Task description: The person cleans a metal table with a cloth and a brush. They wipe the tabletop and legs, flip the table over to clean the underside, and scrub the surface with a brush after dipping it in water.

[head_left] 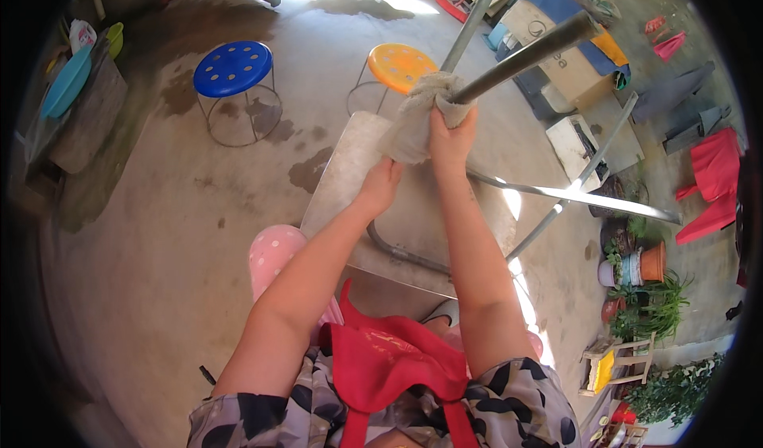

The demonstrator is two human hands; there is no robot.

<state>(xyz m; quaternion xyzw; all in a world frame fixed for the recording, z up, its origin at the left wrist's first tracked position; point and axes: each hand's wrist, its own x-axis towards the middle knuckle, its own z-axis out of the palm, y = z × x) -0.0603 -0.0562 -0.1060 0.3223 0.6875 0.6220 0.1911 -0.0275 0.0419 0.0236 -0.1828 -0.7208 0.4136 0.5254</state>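
A chair or stool lies tipped over before me, with a pale, worn board (351,168) and bare metal tube legs. One thick tube leg (524,61) rises toward the upper right. A damp-looking grey cloth (426,105) is wrapped around this leg near its lower part. My right hand (454,141) grips the cloth around the tube. Lower and to the left, my left hand (380,187) holds the hanging end of the same cloth, its fingertips partly hidden. Other thin metal legs (596,198) cross at the right.
A blue round stool (233,68) and an orange one (400,67) stand on the concrete floor (179,257) ahead. At the left is a turquoise basin (67,81). A cardboard box (554,49), potted plants (653,305) and a small wooden chair (617,364) line the right.
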